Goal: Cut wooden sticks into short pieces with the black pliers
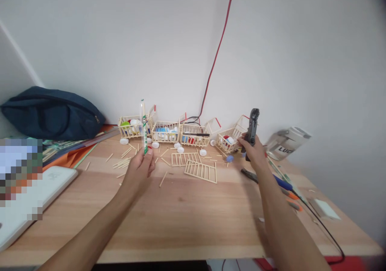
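Note:
My left hand is closed round the lower end of a packet of disposable chopsticks, held upright in a clear wrapper with green print. In my right hand, raised above the table, is a black and grey hand tool resembling pliers or a cutter; its exact kind is unclear. Behind the hands stand several small stick-built carts with white cap wheels, filled with coloured bottle caps. Two flat stick lattice panels lie between the hands. Loose cut sticks are scattered near my left hand.
A navy bag and a white device occupy the left side. At right are a clear container, a blue-handled corded tool, orange-handled tools and a pale block. A red-black cable runs down the wall.

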Demonstrator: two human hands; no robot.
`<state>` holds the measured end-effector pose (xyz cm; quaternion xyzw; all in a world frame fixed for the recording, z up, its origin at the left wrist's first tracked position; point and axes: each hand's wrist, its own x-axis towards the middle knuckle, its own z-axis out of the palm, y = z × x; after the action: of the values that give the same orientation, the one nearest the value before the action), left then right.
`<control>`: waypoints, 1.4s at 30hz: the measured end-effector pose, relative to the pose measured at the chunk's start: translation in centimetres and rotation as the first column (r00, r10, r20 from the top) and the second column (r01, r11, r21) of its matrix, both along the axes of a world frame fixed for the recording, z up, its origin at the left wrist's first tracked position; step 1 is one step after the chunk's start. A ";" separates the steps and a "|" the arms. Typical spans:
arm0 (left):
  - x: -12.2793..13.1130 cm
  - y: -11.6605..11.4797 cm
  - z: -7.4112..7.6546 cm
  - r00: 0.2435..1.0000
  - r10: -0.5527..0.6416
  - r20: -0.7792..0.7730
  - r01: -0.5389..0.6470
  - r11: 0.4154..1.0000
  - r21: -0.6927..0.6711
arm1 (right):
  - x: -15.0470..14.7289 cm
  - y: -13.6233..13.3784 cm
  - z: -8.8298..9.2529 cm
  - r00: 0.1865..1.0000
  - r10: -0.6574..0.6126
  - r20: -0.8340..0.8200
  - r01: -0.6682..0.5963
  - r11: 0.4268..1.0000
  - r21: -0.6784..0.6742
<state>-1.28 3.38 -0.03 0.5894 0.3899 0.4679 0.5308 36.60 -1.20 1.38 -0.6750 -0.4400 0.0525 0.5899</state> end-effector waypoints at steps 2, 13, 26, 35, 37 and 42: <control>0.0 0.0 0.0 1.000 0.003 -0.010 -0.003 1.000 0.014 | -0.3 -0.1 -0.2 1.000 0.015 0.007 -0.015 0.999 0.035; -0.2 -0.1 -0.1 0.999 -0.029 -0.025 0.030 0.999 0.036 | -1.0 0.2 -1.3 0.998 0.020 0.058 -0.025 0.995 0.096; 0.1 -0.5 0.3 0.994 -0.089 -0.069 0.095 0.991 0.090 | -1.9 -0.6 -2.1 0.998 0.060 -0.019 -0.057 0.988 0.142; 0.0 -1.0 0.5 0.995 -0.087 -0.043 0.091 0.991 0.097 | -4.6 -2.6 -0.9 0.987 0.098 -0.128 -0.065 0.968 0.242; 0.0 -1.2 0.9 0.996 -0.065 -0.069 0.075 0.985 0.157 | -6.3 -3.1 -0.4 0.984 0.135 -0.121 -0.103 0.967 0.234; -0.6 -1.3 1.7 0.996 0.046 -0.082 -0.021 0.958 0.287 | -12.6 -5.0 0.5 0.949 0.309 0.059 -0.311 0.950 0.014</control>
<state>-1.84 2.07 1.63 0.6732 0.3510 0.5019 0.4144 23.96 -6.23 1.86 -0.5921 -0.5574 0.1205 0.5694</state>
